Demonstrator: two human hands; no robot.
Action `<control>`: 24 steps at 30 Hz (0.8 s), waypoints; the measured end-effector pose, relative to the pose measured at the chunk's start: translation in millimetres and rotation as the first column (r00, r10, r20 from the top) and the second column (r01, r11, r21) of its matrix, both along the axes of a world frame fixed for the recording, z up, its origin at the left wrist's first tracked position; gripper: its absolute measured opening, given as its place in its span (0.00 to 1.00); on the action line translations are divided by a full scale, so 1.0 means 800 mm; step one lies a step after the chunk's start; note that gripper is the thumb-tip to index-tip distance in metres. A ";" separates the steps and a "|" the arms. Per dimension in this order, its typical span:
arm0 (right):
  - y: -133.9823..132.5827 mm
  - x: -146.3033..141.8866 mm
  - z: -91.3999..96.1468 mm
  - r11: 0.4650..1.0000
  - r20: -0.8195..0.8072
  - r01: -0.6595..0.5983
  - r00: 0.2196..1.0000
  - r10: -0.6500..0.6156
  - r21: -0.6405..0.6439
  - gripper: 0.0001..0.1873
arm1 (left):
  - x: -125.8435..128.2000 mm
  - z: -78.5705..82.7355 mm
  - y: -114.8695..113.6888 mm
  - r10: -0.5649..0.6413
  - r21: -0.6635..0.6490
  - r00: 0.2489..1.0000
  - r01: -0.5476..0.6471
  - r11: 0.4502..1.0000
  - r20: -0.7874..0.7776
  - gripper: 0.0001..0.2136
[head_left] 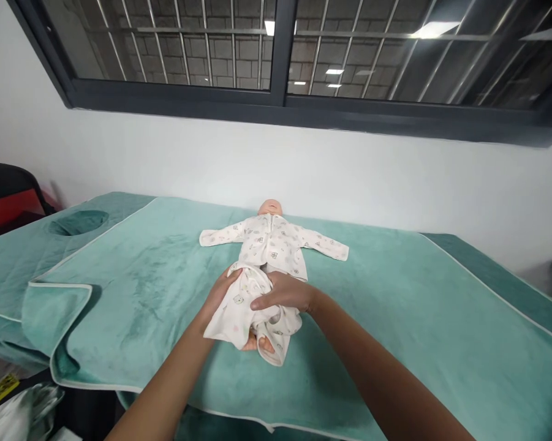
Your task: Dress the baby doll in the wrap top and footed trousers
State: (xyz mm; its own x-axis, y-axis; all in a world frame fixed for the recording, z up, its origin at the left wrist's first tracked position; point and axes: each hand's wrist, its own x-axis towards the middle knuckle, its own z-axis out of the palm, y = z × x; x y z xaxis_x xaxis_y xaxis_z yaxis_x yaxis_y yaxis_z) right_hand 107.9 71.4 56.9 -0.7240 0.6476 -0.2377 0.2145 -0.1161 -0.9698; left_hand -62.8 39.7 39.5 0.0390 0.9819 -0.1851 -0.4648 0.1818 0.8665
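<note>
A baby doll (pixel 270 207) lies on its back on the green cover, head toward the wall. It wears a white printed shirt (pixel 276 242) with both sleeves spread out sideways. Around its legs are bunched white printed pants (pixel 239 309), with the doll's feet (pixel 257 343) showing at the lower end. My left hand (pixel 223 291) grips the pants at their left upper edge, its fingers partly under the cloth. My right hand (pixel 287 292) is closed over the pants on the right side, thumb on top of the folds. The cloth hides several of my fingertips.
A green plush cover (pixel 372 318) with pale piping spreads over the bed, folded at its left edge. Left of it is a round face hole (pixel 78 222). A black and red chair (pixel 11 199) and a plastic bag (pixel 25 410) are at the left. A barred window (pixel 280 55) is above.
</note>
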 end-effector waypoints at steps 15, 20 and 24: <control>-0.007 0.000 -0.009 0.989 0.001 0.111 0.994 -0.112 0.099 0.23 | 0.008 -0.017 -0.019 0.057 0.035 0.993 -0.061 0.998 0.102 0.23; -0.004 -0.011 -0.010 0.910 0.094 0.118 0.981 -0.168 0.398 0.10 | 0.029 -0.007 -0.058 0.166 -0.063 0.979 -0.160 0.985 0.120 0.27; -0.005 -0.022 -0.008 0.823 0.321 -0.061 0.935 -0.151 0.565 0.03 | 0.047 -0.030 -0.109 0.301 -0.164 0.952 -0.289 0.943 0.056 0.28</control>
State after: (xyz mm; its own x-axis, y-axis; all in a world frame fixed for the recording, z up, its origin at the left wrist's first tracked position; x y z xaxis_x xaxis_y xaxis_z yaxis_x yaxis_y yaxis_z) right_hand 90.7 67.2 50.2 -0.6334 0.7724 -0.0470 0.5465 0.4034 -0.7339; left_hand -25.3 -47.2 15.3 -0.2276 0.9121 -0.3409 -0.5838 0.1523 0.7975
